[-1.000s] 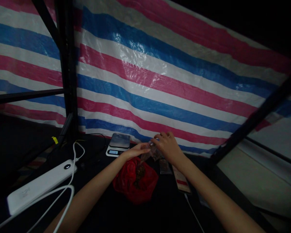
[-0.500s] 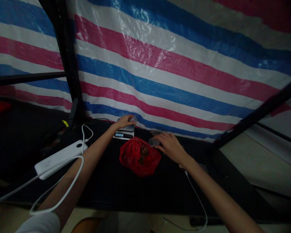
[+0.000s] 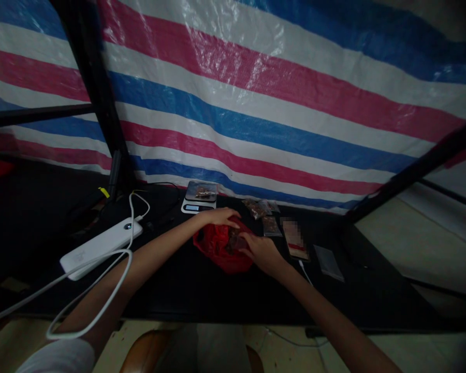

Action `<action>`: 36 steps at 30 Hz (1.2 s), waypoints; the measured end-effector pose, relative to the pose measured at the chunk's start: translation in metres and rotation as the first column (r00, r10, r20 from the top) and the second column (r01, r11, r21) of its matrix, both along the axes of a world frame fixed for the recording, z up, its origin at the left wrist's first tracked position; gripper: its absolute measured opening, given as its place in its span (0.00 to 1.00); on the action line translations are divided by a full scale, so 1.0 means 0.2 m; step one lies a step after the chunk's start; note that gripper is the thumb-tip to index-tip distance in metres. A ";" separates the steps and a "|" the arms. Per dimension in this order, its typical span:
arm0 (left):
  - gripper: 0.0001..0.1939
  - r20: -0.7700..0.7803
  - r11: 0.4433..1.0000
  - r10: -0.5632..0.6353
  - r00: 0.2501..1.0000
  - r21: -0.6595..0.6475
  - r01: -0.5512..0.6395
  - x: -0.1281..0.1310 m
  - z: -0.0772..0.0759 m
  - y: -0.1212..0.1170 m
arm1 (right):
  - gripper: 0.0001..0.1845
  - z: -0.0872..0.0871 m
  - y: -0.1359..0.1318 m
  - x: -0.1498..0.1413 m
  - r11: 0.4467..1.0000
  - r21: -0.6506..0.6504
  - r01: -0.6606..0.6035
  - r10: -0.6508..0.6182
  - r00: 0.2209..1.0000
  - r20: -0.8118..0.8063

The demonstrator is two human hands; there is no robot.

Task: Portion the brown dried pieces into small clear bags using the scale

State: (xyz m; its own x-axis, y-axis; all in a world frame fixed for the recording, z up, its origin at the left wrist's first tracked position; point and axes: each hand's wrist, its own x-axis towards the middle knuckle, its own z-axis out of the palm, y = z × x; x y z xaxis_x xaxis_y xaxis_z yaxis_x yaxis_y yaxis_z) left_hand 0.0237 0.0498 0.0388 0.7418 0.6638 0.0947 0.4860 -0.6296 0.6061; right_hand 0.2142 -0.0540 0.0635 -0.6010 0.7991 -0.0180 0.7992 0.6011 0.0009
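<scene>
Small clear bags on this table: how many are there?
4: two overlapping bags behind the red bag, a third bag beside them, a flat bag further right; others may be hidden.

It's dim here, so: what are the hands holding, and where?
The left hand holds the red plastic bag by its upper edge; the right hand is at its mouth, hold unclear.

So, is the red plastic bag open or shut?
Open: the red plastic bag gapes between the left hand and right hand, showing dark contents.
</scene>
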 end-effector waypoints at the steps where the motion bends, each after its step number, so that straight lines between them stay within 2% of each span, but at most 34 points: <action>1: 0.21 -0.031 1.000 -0.023 0.999 -0.018 0.023 0.02 -0.01 -0.01 | 0.17 0.00 -0.01 0.01 1.000 0.014 0.003 -0.004 0.999 0.033; 5: 0.15 -0.138 0.998 -0.009 0.990 -0.056 0.002 0.02 -0.04 -0.02 | 0.17 0.00 -0.05 0.04 0.992 0.106 0.062 -0.078 0.985 0.154; 7: 0.13 -0.137 0.998 0.020 0.990 -0.053 -0.028 -0.01 -0.04 -0.04 | 0.15 0.00 -0.05 0.05 0.984 0.153 0.088 -0.118 0.973 0.197; 12: 0.13 0.091 0.991 0.092 0.992 -0.102 -0.083 -0.03 -0.06 -0.16 | 0.09 -0.05 -0.04 0.01 0.963 0.239 0.129 -0.180 0.962 0.207; 16: 0.15 0.290 0.962 0.260 0.921 -0.159 -0.221 0.05 -0.08 -0.22 | 0.12 -0.10 0.00 -0.03 0.967 0.189 0.169 -0.194 0.973 0.125; 19: 0.16 0.343 0.938 0.347 0.873 -0.149 -0.314 0.11 -0.07 -0.22 | 0.15 -0.16 0.03 -0.01 0.967 0.099 0.233 -0.223 0.969 -0.101; 22: 0.15 0.300 0.933 0.361 0.883 -0.106 -0.345 0.13 -0.04 -0.20 | 0.16 -0.24 0.07 0.03 0.950 -0.070 0.305 -0.307 0.864 -0.399; 25: 0.15 0.169 0.949 0.316 0.934 -0.062 -0.310 0.10 0.01 -0.19 | 0.16 -0.31 0.10 0.05 0.936 -0.236 0.260 -0.350 0.724 -0.594; 27: 0.15 0.028 0.957 0.288 0.957 -0.040 -0.287 0.04 0.03 -0.18 | 0.17 -0.34 0.11 0.05 0.936 -0.288 0.203 -0.348 0.651 -0.674; 29: 0.18 -0.124 0.961 0.270 0.955 -0.027 -0.275 -0.03 0.06 -0.16 | 0.17 -0.34 0.11 0.06 0.935 -0.323 0.144 -0.343 0.594 -0.727; 31: 0.23 -0.208 0.963 0.265 0.942 -0.004 -0.271 -0.12 0.08 -0.11 | 0.18 -0.31 0.11 0.07 0.932 -0.353 0.082 -0.337 0.550 -0.764; 33: 0.26 -0.186 0.951 0.309 0.933 0.087 -0.297 -0.20 0.09 -0.03 | 0.19 -0.28 0.11 0.09 0.928 -0.371 0.041 -0.339 0.509 -0.791; 36: 0.31 -0.053 0.880 0.421 0.906 0.264 -0.394 -0.30 0.08 0.13 | 0.19 -0.20 0.09 0.12 0.931 -0.364 0.024 -0.331 0.477 -0.814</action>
State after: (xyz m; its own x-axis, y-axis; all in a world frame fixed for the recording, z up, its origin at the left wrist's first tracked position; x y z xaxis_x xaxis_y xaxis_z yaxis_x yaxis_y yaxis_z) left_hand -0.0365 0.0754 0.0558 0.4252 0.8761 0.2273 0.7836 -0.4820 0.3919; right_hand 0.2373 -0.0354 0.0225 -0.2838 0.9399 0.1900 0.3964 0.2954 -0.8693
